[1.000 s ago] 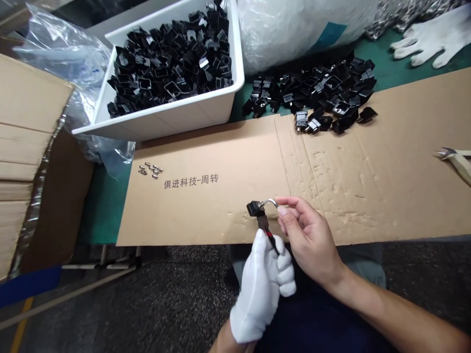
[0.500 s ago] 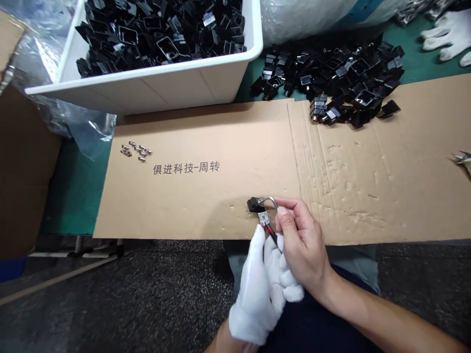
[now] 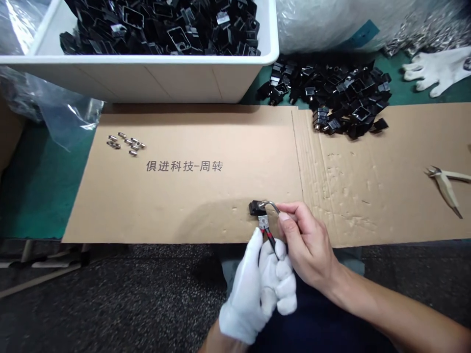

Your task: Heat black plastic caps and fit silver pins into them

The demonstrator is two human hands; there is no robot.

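Observation:
My left hand (image 3: pixel 257 284), in a white glove, is closed around the handles of pliers (image 3: pixel 263 223) with red and black grips. The plier jaws meet a small black plastic part (image 3: pixel 256 208) above the cardboard's front edge. My bare right hand (image 3: pixel 307 240) pinches a bent metal hex key (image 3: pixel 272 205) between thumb and fingers. The far end of the hex key touches the black part; whether it sits inside a hole is too small to tell. Both hands are close together, the right one partly beside the left fingers.
A white bin (image 3: pixel 165 61) full of black parts stands at the back left. A pile of black parts (image 3: pixel 346 98) lies right of it. Small metal pieces (image 3: pixel 132 143) rest on the cardboard sheet (image 3: pixel 221 137). Cutting pliers (image 3: pixel 443 184) and a white glove (image 3: pixel 441 71) are at right.
The camera view has shifted, bringing the cutting pliers at right fully into sight. Both hands keep their hold on the pliers and the hex key, with the black part in nearly the same place.

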